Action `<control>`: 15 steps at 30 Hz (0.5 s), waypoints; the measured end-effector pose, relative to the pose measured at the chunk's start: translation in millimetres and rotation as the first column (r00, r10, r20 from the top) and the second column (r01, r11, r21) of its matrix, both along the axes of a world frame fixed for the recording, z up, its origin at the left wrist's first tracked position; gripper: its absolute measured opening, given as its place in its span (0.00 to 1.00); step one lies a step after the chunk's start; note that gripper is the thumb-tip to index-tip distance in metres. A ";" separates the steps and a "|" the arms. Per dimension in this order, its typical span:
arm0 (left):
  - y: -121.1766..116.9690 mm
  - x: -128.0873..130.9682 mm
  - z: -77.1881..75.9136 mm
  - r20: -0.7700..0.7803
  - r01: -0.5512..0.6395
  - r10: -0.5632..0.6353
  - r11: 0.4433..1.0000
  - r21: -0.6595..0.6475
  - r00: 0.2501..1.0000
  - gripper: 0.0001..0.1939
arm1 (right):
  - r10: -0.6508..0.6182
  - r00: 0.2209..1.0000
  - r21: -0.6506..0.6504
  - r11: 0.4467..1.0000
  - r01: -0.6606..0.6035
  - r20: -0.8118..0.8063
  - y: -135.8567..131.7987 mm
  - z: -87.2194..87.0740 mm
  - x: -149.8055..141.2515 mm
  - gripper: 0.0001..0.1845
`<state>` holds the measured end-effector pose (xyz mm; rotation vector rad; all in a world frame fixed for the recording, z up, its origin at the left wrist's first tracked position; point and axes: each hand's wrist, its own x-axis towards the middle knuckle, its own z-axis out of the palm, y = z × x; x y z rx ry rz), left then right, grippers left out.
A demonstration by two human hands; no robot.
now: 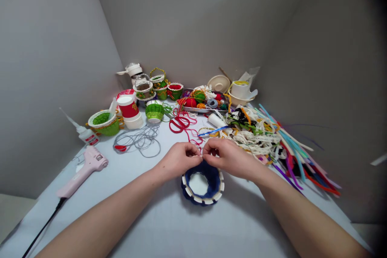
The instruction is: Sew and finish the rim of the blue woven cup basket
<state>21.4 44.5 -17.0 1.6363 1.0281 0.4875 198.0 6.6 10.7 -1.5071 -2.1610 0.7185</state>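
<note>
My left hand (178, 160) and my right hand (226, 157) meet above the table, fingertips pinched together on a thin white strand (201, 155). Most of the strand is hidden by my fingers. Just below my hands sits a small cup (213, 177) covered in dark blue yarn, with a white scalloped rim. My hands are above the cup's far edge, and I cannot tell whether they touch it.
Behind my hands lie a grey cord coil (137, 141), red-handled scissors (177, 125) and a lace trim pile (250, 137). Several woven cups and a metal tray (193, 109) stand at the back. A pink glue gun (84, 173) lies left; colored pipe cleaners (302, 165) spread right.
</note>
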 end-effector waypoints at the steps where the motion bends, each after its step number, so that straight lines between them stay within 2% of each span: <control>1: 0.0 -0.3 -0.4 -0.007 0.008 -0.008 1.000 0.011 1.000 0.08 | -0.007 1.000 0.005 1.000 0.007 -0.001 0.1 -0.4 -1.2 0.04; 7: 1.5 -1.5 -3.0 -0.004 0.011 -0.011 0.998 0.060 1.000 0.09 | -0.074 0.993 -0.002 0.997 0.074 -0.092 3.2 -11.3 -9.9 0.03; 11: 2.5 -1.7 -5.8 -0.013 0.003 -0.002 0.998 0.069 1.000 0.09 | -0.103 0.981 -0.117 0.990 0.084 -0.162 6.8 -15.2 -8.3 0.05; 15: 1.6 -0.8 -4.8 -0.008 0.007 -0.007 1.000 0.029 1.000 0.09 | -0.104 0.971 -0.204 0.977 0.059 -0.216 9.3 -8.5 0.8 0.11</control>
